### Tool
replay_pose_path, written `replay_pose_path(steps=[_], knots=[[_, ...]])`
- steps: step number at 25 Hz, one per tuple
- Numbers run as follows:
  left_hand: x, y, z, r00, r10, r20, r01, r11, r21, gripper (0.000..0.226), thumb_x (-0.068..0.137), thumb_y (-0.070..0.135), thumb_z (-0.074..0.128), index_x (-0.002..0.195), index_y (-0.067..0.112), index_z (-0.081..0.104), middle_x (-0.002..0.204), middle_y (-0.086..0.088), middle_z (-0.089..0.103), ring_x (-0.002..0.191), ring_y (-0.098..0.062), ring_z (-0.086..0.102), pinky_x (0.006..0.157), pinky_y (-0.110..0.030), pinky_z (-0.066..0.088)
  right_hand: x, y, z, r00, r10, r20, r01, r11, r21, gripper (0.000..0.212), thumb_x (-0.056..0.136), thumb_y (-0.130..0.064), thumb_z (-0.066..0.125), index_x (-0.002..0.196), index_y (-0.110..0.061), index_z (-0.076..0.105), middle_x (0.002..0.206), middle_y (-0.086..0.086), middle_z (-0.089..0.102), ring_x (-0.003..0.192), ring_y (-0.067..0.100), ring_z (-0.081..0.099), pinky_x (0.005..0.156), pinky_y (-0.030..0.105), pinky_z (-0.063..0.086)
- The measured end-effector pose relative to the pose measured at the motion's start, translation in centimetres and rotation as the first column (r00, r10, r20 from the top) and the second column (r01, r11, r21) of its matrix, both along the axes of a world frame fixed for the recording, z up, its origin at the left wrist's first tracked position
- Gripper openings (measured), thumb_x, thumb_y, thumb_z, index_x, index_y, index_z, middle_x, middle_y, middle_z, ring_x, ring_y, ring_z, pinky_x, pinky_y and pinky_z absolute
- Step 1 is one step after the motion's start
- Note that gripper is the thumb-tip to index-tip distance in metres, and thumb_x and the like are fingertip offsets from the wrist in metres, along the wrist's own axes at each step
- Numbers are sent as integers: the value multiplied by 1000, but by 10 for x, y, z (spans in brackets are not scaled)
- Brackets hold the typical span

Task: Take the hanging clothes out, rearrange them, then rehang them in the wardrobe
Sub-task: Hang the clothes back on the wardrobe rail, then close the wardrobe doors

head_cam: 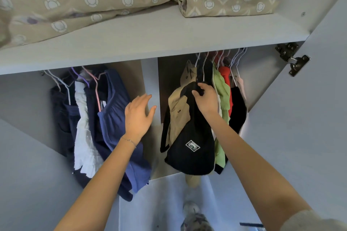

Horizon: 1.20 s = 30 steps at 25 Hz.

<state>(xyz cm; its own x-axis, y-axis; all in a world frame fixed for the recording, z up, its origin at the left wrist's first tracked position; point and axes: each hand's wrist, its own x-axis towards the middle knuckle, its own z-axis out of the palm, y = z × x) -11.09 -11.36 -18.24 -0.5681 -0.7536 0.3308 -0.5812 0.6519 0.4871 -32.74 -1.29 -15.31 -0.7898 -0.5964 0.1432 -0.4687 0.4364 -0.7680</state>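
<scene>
The pale grey wardrobe (150, 75) has a shelf (150, 39) bearing patterned beige bedding (75, 5) and a metal door hinge (293, 58).

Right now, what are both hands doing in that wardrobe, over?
Left hand open, near the divider. Right hand grips black bag at its top, right compartment. Beige shirt hangs close behind it, green top beside.
</scene>
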Motion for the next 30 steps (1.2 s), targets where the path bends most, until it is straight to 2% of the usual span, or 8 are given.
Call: replay_pose_path(steps=[4, 8, 11, 15, 19, 23, 27, 30], knots=[[38, 24, 11, 1000, -20, -12, 20, 1000, 11, 45, 98, 38, 52, 139, 19, 51, 150, -5, 44, 142, -26, 34, 113, -54, 30, 52, 52, 20, 992, 15, -124, -21, 999, -43, 41, 93, -26, 60, 132, -14, 56, 128, 4, 62, 119, 20, 55, 99, 30, 41], [77, 61, 28, 998, -31, -60, 30, 999, -12, 47, 98, 38, 52, 141, 18, 49, 151, -5, 42, 144, -27, 31, 115, -55, 27, 101, 103, 36, 980, 14, -199, -25, 998, -50, 44, 96, -30, 57, 138, -19, 50, 136, 0, 56, 127, 18, 48, 105, 26, 33], [102, 94, 46, 995, -16, -102, 15, 1000, -16, 48, 98, 37, 53, 142, 18, 49, 152, -5, 42, 145, -27, 30, 115, -56, 25, 128, 135, 47, 973, 59, -224, -75, 995, -65, 45, 96, -30, 56, 139, -20, 48, 138, -1, 55, 128, 17, 47, 103, 23, 28], [140, 146, 55, 990, 44, -137, -50, 998, -40, 49, 98, 38, 53, 144, 20, 46, 154, -3, 39, 146, -24, 27, 116, -53, 23, 162, 180, 58, 940, 159, -302, -190, 979, -78, 49, 95, -32, 57, 141, -20, 47, 138, 0, 54, 129, 19, 47, 109, 36, 38], [182, 215, 55, 969, 131, -211, -136, 991, -8, 50, 98, 37, 54, 144, 21, 45, 154, -1, 39, 145, -20, 30, 117, -47, 24, 199, 230, 58, 916, 281, -287, -304, 952, -37, 53, 95, -37, 55, 144, -21, 43, 142, -2, 50, 133, 19, 42, 111, 39, 36], [230, 275, 62, 932, 159, -327, -160, 987, 25, 51, 96, 33, 59, 143, 18, 47, 152, -1, 42, 143, -14, 33, 115, -45, 32, 246, 274, 65, 897, 383, -222, -404, 913, -58, 54, 96, -34, 55, 146, -23, 39, 147, -4, 44, 137, 17, 34, 114, 41, 30], [280, 316, 76, 917, 191, -351, -211, 977, -19, 50, 96, 30, 59, 143, 15, 47, 152, -1, 41, 142, -14, 34, 116, -32, 28, 297, 300, 83, 878, 450, -166, -466, 881, -77, 55, 97, -34, 53, 148, -24, 34, 150, -5, 39, 140, 14, 28, 115, 36, 24], [315, 330, 93, 905, 210, -370, -243, 969, -44, 51, 97, 27, 58, 145, 16, 44, 153, 1, 40, 142, -12, 34, 114, -22, 23, 329, 306, 99, 851, 496, -170, -517, 849, -109, 55, 98, -33, 52, 149, -24, 32, 151, -5, 37, 141, 15, 26, 115, 37, 24]])
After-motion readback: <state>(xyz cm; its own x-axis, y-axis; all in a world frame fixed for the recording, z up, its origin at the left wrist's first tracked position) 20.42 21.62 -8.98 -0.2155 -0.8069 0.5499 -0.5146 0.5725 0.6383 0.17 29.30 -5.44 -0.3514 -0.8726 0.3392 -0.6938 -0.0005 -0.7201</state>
